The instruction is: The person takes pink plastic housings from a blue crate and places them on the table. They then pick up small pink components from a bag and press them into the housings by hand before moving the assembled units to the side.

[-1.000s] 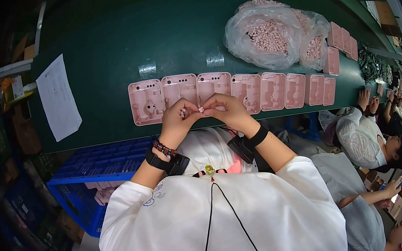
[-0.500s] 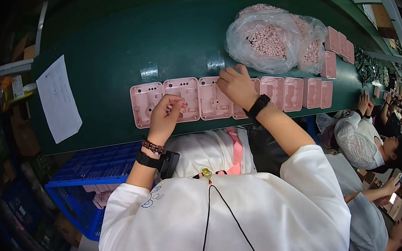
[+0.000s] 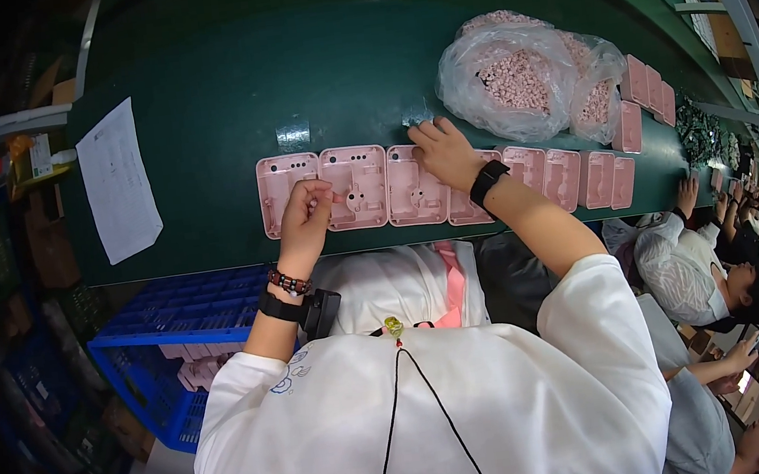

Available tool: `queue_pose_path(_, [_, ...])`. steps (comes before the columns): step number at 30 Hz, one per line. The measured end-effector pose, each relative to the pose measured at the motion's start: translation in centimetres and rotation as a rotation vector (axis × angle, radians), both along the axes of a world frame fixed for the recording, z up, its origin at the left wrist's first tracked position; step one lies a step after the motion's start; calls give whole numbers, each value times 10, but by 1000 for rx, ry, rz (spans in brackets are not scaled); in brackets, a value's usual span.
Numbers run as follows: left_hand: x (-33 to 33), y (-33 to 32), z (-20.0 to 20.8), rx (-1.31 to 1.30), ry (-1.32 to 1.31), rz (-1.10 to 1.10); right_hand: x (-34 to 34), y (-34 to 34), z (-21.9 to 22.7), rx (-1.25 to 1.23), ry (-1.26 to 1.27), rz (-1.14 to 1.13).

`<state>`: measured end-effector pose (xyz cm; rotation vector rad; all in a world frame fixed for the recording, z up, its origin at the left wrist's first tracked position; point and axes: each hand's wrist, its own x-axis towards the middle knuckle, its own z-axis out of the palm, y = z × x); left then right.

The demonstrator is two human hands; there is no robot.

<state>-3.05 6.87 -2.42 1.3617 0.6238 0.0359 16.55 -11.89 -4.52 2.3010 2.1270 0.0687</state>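
A row of pink plastic housings lies along the near edge of the green table. My left hand [image 3: 304, 219] is over the first housing [image 3: 275, 185], fingers pinched, with a small pink piece [image 3: 338, 198] at the fingertips beside the second housing [image 3: 370, 168]. A round part with a dark centre [image 3: 355, 200] shows inside that second housing. My right hand [image 3: 447, 156] hangs over the right side of the third housing [image 3: 406, 206], its fingers curled. Whatever it holds, if anything, is hidden. The hand covers part of the fourth housing [image 3: 470, 213].
Clear plastic bags [image 3: 512, 81] full of small pink pieces stand at the back right. More pink housings [image 3: 648, 85] sit beyond them. A paper sheet [image 3: 119, 182] lies at left. Below the table edge is a blue crate [image 3: 182, 311]. Other people [image 3: 682, 263] work at right.
My left hand has drawn back leftward from the middle of the second housing, uncovering its round part. My right hand stays over the third and fourth housings. The whole view has shifted slightly.
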Motion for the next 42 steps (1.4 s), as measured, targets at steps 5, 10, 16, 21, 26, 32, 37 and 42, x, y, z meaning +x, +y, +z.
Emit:
queue_pose_path(5, [2,1,2,-5,25,-13,3,-1,6,-20,20,-59])
queue_pose_path(10, [4,1,2,10,30,-22,11,-3,8,-27,116,-21])
queue_pose_path(16, [2,0,0,12,26,-49,11,8,5,-97,8,117])
queue_pose_path(21, [2,-2,2,3,70,-30,9,1,6,-45,28,63])
queue_pose_path(26, [7,-2,21,-93,61,-60,7,-16,28,3,169,-117])
queue_pose_path(32, [7,2,23,-246,153,-258,-77,5,73,237,831,-348])
queue_pose_path(37, [13,-18,27,-245,13,-298,-105,37,74,287,880,-352])
queue_pose_path(42, [13,-6,37,-289,40,-350,-102,43,71,200,1265,-575])
